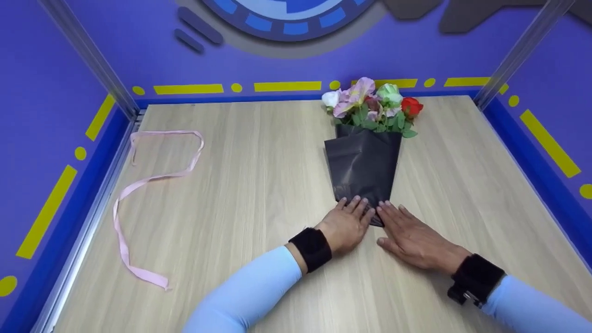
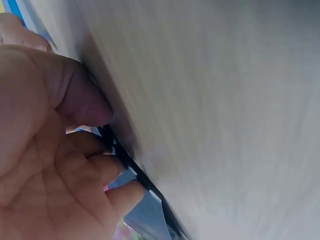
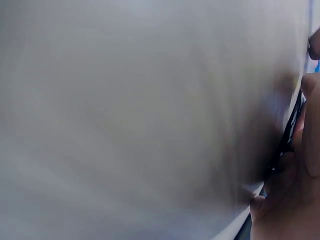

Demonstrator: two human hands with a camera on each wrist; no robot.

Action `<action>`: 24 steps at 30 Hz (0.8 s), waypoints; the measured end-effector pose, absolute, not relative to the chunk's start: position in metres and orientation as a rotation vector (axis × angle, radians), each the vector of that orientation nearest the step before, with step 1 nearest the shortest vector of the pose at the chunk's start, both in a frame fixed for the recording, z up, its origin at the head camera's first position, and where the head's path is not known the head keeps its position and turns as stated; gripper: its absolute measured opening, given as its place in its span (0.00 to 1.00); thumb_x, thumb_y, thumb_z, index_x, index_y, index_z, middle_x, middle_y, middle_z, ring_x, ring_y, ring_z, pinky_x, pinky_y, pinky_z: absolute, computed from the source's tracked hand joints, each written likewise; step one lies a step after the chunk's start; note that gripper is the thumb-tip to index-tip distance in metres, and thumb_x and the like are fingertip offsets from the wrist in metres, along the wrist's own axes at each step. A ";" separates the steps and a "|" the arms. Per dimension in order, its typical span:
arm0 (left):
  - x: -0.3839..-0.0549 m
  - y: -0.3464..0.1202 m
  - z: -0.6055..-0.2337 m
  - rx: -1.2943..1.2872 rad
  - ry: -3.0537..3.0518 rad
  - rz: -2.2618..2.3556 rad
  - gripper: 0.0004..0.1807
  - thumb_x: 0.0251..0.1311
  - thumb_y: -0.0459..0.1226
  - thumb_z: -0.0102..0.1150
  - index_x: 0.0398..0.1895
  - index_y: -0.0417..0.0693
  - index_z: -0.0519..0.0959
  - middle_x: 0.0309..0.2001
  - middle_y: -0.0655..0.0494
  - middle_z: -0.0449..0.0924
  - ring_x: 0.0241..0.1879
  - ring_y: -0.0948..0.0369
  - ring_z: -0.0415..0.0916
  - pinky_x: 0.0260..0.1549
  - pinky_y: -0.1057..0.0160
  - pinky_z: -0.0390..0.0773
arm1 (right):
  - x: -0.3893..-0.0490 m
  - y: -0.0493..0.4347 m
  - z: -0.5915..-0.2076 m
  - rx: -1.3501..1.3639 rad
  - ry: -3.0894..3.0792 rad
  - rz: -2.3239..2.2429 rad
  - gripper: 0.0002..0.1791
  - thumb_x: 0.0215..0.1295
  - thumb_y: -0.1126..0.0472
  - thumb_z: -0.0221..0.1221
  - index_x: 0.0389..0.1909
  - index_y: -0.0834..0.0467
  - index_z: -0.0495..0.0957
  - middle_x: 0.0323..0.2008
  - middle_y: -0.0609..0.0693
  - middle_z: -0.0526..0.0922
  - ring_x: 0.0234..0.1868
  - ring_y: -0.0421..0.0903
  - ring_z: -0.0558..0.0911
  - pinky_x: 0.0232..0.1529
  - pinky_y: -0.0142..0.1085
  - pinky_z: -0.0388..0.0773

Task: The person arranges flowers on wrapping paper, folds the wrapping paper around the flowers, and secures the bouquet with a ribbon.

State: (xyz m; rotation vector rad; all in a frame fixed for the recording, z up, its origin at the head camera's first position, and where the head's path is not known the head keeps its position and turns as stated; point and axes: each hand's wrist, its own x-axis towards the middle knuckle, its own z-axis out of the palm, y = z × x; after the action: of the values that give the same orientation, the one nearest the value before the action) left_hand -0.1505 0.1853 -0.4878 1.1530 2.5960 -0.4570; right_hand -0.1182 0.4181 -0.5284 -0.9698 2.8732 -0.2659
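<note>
A bouquet of artificial-looking flowers (image 1: 365, 104), with pink, white, pale green and red blooms, lies on the table with its heads toward the back wall. Black wrapping paper (image 1: 363, 159) surrounds its stems and narrows toward the front. My left hand (image 1: 344, 226) rests palm down on the paper's lower left end, fingers extended. On the lower right edge, my right hand (image 1: 416, 238) touches the paper with straight fingertips, its thumb spread to the side. The left wrist view shows the fingers (image 2: 125, 197) over the dark paper edge (image 2: 142, 177); the stems are hidden inside the wrap.
A long pink ribbon (image 1: 157, 178) lies in loose curves on the left of the wooden table (image 1: 259, 162). Purple panels with yellow marks (image 1: 286, 86) enclose the back and both sides. A metal rail (image 1: 83, 236) runs along the left edge.
</note>
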 end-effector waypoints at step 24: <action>-0.155 0.181 -0.474 1.257 2.589 -0.429 0.33 0.81 0.47 0.41 0.86 0.60 0.51 0.85 0.51 0.50 0.84 0.54 0.49 0.79 0.54 0.61 | -0.127 0.421 -0.519 -0.886 2.985 -0.292 0.36 0.82 0.47 0.51 0.79 0.67 0.61 0.79 0.62 0.63 0.80 0.61 0.64 0.78 0.59 0.58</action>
State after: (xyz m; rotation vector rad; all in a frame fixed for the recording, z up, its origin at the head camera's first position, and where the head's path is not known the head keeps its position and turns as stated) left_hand -0.1550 0.1813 -0.4742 1.2569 2.5889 -0.4292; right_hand -0.1270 0.4213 -0.5193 -0.8862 2.9850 -0.2920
